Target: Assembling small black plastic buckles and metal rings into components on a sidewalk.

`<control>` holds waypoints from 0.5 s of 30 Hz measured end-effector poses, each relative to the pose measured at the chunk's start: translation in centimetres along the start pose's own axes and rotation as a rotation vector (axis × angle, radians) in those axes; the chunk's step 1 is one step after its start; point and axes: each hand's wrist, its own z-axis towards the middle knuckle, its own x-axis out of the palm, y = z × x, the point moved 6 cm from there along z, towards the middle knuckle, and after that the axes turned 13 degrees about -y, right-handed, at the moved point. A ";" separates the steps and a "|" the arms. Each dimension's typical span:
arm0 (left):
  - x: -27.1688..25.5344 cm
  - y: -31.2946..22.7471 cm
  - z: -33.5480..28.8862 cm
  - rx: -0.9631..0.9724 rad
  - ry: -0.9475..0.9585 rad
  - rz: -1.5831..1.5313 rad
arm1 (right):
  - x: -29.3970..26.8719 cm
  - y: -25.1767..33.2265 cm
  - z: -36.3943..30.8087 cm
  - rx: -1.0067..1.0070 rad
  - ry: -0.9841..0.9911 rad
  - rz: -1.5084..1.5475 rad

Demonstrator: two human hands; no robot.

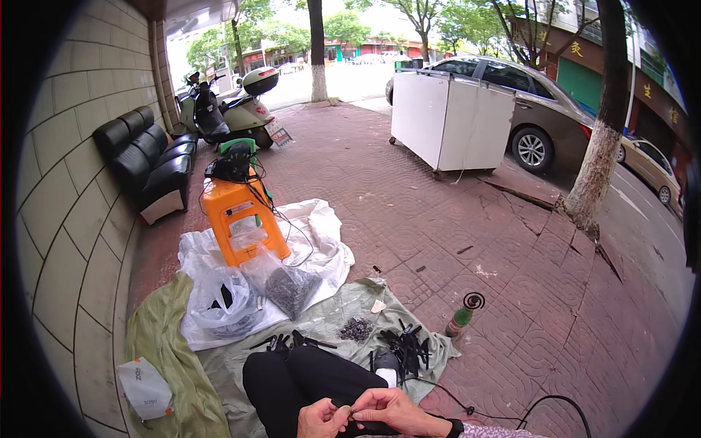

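Note:
Low in the view, above my black-trousered lap (292, 387), my left hand (323, 418) and my right hand (393, 410) meet with their fingertips pinched together. Between them is something small and dark, too tiny to name. Just beyond my knees, a heap of small dark pieces (355, 329) lies on the grey-green cloth (376, 292). Long black plastic parts (409, 347) are piled by my shoe, and a few more black parts (307, 339) lie in front of my knees. A clear bag of small dark pieces (290, 290) rests farther off.
An orange stool (237, 208) bearing black cables stands on a white sheet (321, 233), beside a translucent plastic bag (226, 310). To the right is a green bottle (460, 321) with a black coil on top. A black cable (504, 417) crosses the paving. A tiled wall (73, 255) borders the left.

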 end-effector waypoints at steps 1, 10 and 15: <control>-0.1 0.2 0.1 -0.026 0.008 -0.016 | 0.2 0.1 0.1 0.013 0.009 0.003; 0.2 0.6 1.9 -0.143 0.052 -0.090 | 0.1 0.3 1.6 0.066 -0.010 0.018; 0.1 1.0 2.6 -0.169 0.046 -0.145 | 0.1 0.0 2.7 0.076 -0.020 0.011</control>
